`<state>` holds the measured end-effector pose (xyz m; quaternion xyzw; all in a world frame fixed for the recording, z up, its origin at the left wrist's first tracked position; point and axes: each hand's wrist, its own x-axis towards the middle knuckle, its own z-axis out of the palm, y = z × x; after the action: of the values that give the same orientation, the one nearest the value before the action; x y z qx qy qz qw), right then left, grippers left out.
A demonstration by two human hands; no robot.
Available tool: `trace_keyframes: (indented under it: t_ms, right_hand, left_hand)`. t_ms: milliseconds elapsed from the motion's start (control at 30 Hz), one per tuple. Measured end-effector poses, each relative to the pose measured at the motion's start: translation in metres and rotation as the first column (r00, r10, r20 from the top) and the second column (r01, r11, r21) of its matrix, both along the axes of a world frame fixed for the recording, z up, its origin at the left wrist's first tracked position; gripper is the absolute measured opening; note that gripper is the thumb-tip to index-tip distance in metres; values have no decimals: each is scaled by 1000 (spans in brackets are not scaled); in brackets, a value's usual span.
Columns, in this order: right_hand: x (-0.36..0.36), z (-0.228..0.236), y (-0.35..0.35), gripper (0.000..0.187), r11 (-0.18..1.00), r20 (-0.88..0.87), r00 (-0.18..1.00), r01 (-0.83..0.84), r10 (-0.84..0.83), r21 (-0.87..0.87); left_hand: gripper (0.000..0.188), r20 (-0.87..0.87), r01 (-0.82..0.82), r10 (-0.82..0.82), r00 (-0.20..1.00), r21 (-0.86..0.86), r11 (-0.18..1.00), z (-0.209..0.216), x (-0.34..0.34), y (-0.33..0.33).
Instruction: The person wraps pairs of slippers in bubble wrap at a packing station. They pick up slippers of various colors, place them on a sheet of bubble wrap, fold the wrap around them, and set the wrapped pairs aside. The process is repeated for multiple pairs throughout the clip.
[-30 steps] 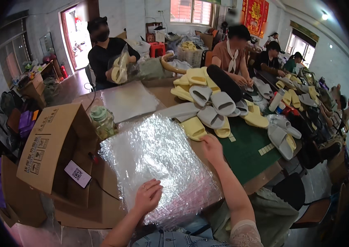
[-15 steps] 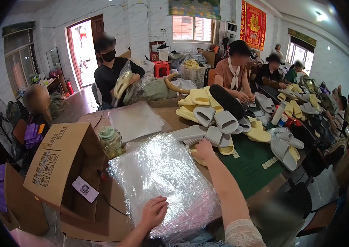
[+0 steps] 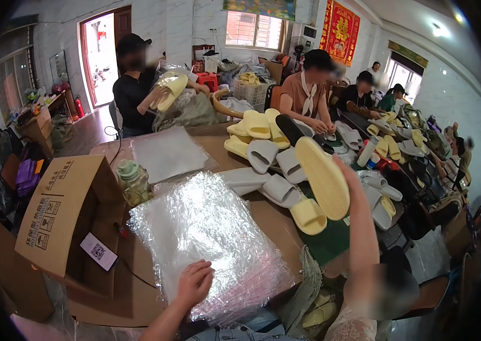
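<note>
My right hand grips a yellow slipper by its right side, raised over the near edge of the slipper heap, with its ribbed sole turned to me. Just below it, another yellow slipper shows its strap side; whether it rests on the heap or is held too, I cannot tell. Grey slippers and more yellow ones lie piled behind. My left hand lies with its fingers stretched out on a stack of clear plastic bags in front of me, holding nothing.
An open cardboard box with a printed card stands at left, beside a green-lidded jar. More clear bags lie behind. Across the table, a person in black holds a yellow slipper; another person sits by the heap.
My right hand, reaching into the slipper heap before, has come up and rightward with a yellow slipper. My left hand stays on the bags. The view has shifted a little.
</note>
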<state>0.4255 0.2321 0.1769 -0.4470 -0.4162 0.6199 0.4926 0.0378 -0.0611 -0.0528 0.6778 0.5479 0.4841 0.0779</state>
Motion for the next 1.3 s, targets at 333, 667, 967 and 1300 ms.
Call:
trace_keyframes:
  t_ms: [333, 667, 967, 1300]
  right_hand:
    - [-43, -35, -31, 55, 992, 497, 864, -117, 77, 50]
    - [-70, -128, -41, 63, 657, 967, 102, -750, 232, -79]
    - [-51, -149, -63, 67, 694, 923, 7, -661, 385, -285]
    - [27, -108, -108, 43, 947, 291, 916, -209, 277, -243]
  left_hand:
    - [13, 10, -9, 9, 1000, 2, 1000, -4, 2, 1]
    - [14, -21, -11, 11, 1000, 25, 1000, 0, 2, 0]
    - [15, -12, -16, 16, 1000, 18, 1000, -3, 0, 1]
    - [16, 2, 4, -4, 1000, -12, 1000, -4, -2, 1]
